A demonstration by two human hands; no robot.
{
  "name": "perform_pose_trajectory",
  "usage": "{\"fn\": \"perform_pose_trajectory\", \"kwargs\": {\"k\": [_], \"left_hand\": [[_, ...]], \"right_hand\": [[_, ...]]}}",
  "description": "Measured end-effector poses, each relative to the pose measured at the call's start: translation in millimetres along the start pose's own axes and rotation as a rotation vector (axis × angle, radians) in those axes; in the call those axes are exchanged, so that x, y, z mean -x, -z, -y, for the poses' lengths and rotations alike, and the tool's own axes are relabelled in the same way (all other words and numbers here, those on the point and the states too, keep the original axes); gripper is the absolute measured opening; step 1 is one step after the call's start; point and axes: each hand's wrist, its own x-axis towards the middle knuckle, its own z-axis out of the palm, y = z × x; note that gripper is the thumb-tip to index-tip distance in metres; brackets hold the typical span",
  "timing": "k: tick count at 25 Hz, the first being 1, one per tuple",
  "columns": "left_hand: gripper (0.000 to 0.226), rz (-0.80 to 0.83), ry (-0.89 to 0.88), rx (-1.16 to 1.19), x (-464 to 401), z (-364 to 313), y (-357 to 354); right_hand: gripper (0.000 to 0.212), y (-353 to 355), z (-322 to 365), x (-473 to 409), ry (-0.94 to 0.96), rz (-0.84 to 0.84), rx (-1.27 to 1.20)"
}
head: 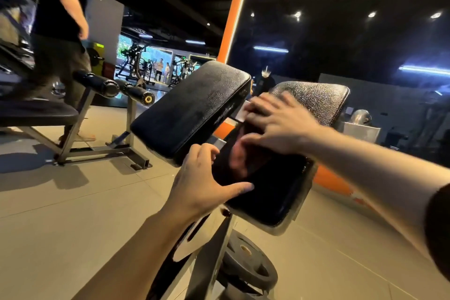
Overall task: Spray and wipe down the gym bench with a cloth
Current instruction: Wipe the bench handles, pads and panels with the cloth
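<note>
The gym bench has three black padded parts. A tilted back pad (192,109) is at centre, a glossy seat pad (270,187) lies below it, and a droplet-covered pad (316,100) is at the upper right. My left hand (202,178) rests on the seat pad's near left edge, fingers apart, thumb lying on the pad. My right hand (275,124) is spread flat and blurred over the gap between the pads, and it is mirrored in the shiny seat. A small pale patch shows at its fingertips; I cannot tell what it is. No spray bottle is in view.
A second bench (36,112) with foam rollers (102,85) stands at the left, with a person in black (60,19) beside it. A weight plate (248,260) lies under my bench. An orange-framed mirror (231,19) rises behind, and a metal bin (362,119) sits at right.
</note>
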Motion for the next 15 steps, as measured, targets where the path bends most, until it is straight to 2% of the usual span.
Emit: {"fn": "perform_pose_trajectory", "kwargs": {"k": [2, 3, 4, 6, 8, 9, 11, 13, 15], "left_hand": [[0.074, 0.07, -0.044, 0.015, -3, 5, 6], [0.073, 0.092, -0.053, 0.048, -5, 9, 9], [0.073, 0.11, -0.055, 0.083, -7, 13, 13], [0.076, 0.136, -0.063, 0.107, -10, 19, 19], [0.077, 0.179, -0.08, 0.087, -11, 23, 22], [0.077, 0.199, -0.079, 0.087, -10, 23, 22], [0.076, 0.212, -0.08, 0.097, -10, 25, 23], [0.078, 0.214, -0.101, 0.063, -9, 24, 23], [0.081, 0.207, -0.104, 0.037, -8, 24, 22]], "right_hand": [[0.076, 2, -24, -4, -0.232, 0.056, -0.014], [0.08, 2, -17, -5, -0.258, 0.049, -0.01], [0.084, 2, 1, -2, -0.216, 0.015, 0.007], [0.09, -2, 57, 11, 0.012, -0.079, -0.008], [0.08, -2, 90, 29, 0.175, -0.099, -0.049], [0.074, -1, 87, 30, 0.196, -0.108, -0.034], [0.075, 1, 53, 23, 0.114, -0.097, 0.002], [0.077, 3, 9, 20, -0.092, -0.037, -0.017], [0.063, 1, -8, 20, -0.209, -0.052, -0.153]]}}
